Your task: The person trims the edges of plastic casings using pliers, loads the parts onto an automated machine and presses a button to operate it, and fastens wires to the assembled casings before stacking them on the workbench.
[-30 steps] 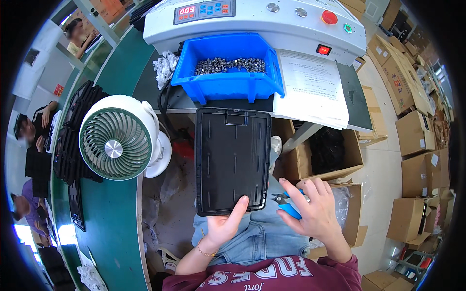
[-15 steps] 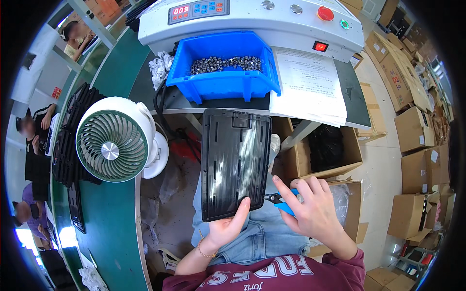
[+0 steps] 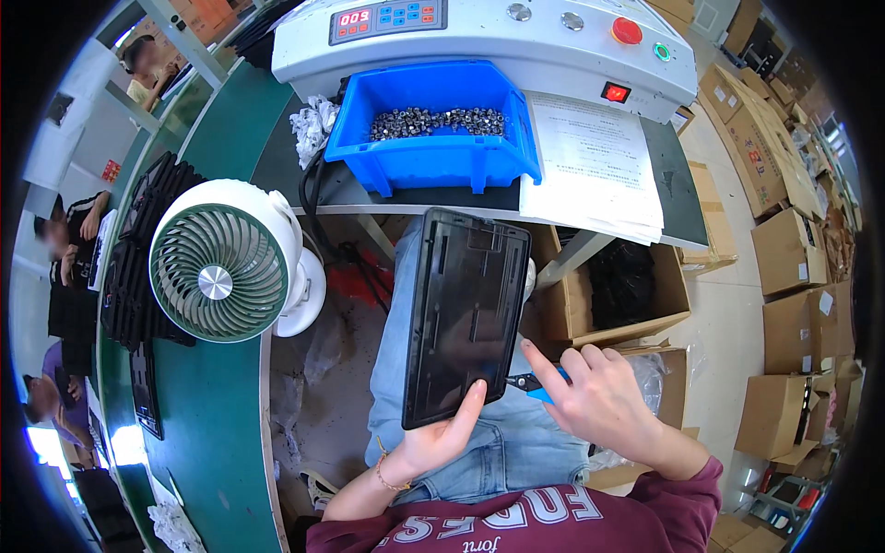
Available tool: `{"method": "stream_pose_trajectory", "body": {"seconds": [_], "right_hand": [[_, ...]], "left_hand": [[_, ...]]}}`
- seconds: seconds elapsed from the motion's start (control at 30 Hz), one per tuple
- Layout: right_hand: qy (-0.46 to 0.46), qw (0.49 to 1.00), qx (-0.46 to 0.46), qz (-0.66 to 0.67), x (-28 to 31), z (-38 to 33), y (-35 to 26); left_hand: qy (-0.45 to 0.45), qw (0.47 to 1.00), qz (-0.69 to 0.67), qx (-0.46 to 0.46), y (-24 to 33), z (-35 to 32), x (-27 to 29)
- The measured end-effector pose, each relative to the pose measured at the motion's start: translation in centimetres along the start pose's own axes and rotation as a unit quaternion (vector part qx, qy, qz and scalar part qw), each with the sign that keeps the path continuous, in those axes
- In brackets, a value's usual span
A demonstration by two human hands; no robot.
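Observation:
A flat black plastic panel (image 3: 466, 309) with rows of narrow slots is held upright above my lap. My left hand (image 3: 447, 433) grips its bottom edge, the thumb lying on the face and the fingers hidden behind. Blue-handled nippers (image 3: 532, 384) sit in my right hand (image 3: 595, 396), their dark jaws touching or very close to the panel's lower right edge. My right index finger stretches toward the panel above the nippers. Whether the jaws are closed on anything is too small to tell.
Ahead on the bench stands a blue bin (image 3: 433, 166) of small metal parts, before a white machine (image 3: 479, 46) with buttons. Printed sheets (image 3: 595, 170) lie beside it. A white fan (image 3: 221, 267) and stacked black panels (image 3: 138, 276) occupy the left green table. Cardboard boxes (image 3: 793, 323) line the right.
The panel has shifted slightly right and turned, so its face looks darker with less glare. My right hand has moved a little right and closed further round the nippers' handles.

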State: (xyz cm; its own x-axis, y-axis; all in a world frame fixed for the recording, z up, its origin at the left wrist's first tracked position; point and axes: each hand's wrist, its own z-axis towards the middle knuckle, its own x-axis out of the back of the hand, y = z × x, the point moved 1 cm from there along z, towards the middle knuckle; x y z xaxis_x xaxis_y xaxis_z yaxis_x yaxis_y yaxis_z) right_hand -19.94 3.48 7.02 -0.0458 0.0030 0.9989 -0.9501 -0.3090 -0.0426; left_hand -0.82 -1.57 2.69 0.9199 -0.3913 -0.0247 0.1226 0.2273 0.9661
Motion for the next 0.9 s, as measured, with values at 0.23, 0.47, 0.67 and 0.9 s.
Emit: {"method": "stream_pose_trajectory", "body": {"seconds": [0.23,0.47,0.67,0.9], "right_hand": [[0.074,0.993,-0.076,0.049,0.7,0.8,0.9],[0.104,0.975,-0.082,0.18,0.2,0.6,-1.8],[0.113,0.973,-0.065,0.191,-0.3,1.4,-2.9],[0.106,0.959,-0.074,0.251,-0.6,1.7,-3.1]], "left_hand": [[0.081,0.996,-0.049,-0.003,0.1,0.9,0.2],[0.117,0.987,-0.11,-0.029,-0.4,1.0,0.1],[0.092,0.992,-0.069,-0.041,-0.5,0.7,0.0],[0.059,0.998,0.002,-0.037,0.2,0.8,0.2]]}}
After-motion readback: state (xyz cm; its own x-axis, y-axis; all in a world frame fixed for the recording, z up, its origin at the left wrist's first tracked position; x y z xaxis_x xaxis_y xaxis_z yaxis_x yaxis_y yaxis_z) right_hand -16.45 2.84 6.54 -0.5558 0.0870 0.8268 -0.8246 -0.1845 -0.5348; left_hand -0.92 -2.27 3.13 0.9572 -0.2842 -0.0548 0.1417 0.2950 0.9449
